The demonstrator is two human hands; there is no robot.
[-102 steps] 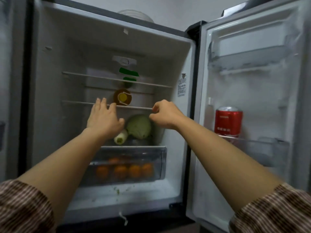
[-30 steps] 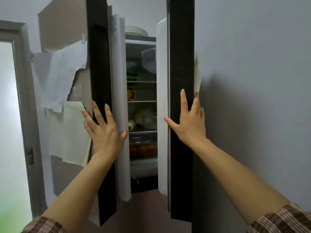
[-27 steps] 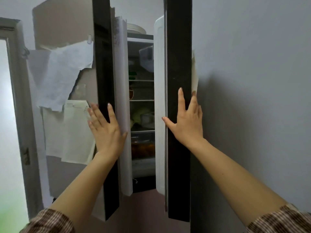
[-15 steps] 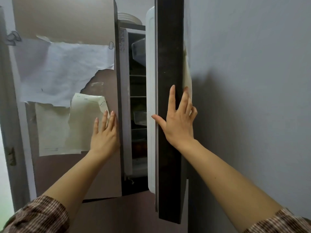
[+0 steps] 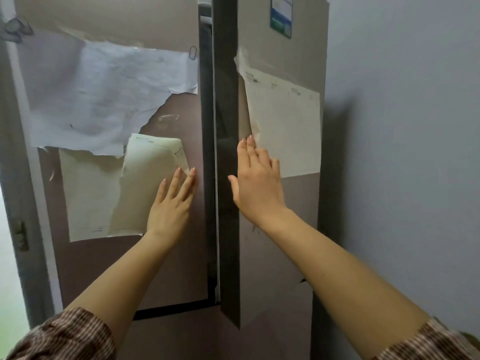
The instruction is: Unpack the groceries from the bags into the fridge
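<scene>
Nearest the camera, two striped sleeves [image 5: 65,336] sit at the bottom corners, with both bare forearms reaching forward. The left hand [image 5: 172,203] lies flat on the left fridge door [image 5: 104,268]. Its fingers [image 5: 179,183] are straight and slightly spread, holding nothing, and the tips touch the curled corner of a cream sheet [image 5: 148,183] stuck there. The right hand [image 5: 255,183] is also flat and empty. It presses on the right fridge door [image 5: 280,242], with the thumb on that door's dark side edge [image 5: 227,229] and the fingertips at the lower corner of a second cream sheet [image 5: 288,126].

Further up, a torn white paper [image 5: 98,100] hangs across the left door, and a small label [image 5: 280,19] sits near the top of the right one. A pale wall [image 5: 402,126] runs beside the fridge on the right, and a door frame [image 5: 15,178] stands at the far left.

The left door looks shut against the cabinet. The right door's dark edge is exposed along its whole height, and a narrow slit [image 5: 205,27] shows between the doors near the top, so that door seems not quite home.

No bags or groceries are in view, and whatever is in the fridge is hidden behind the doors. This looks like the closing step, so the unpacking is probably finished or nearly so. What is left is a final push on the right door. Whether any bags wait out of view cannot be told.
</scene>
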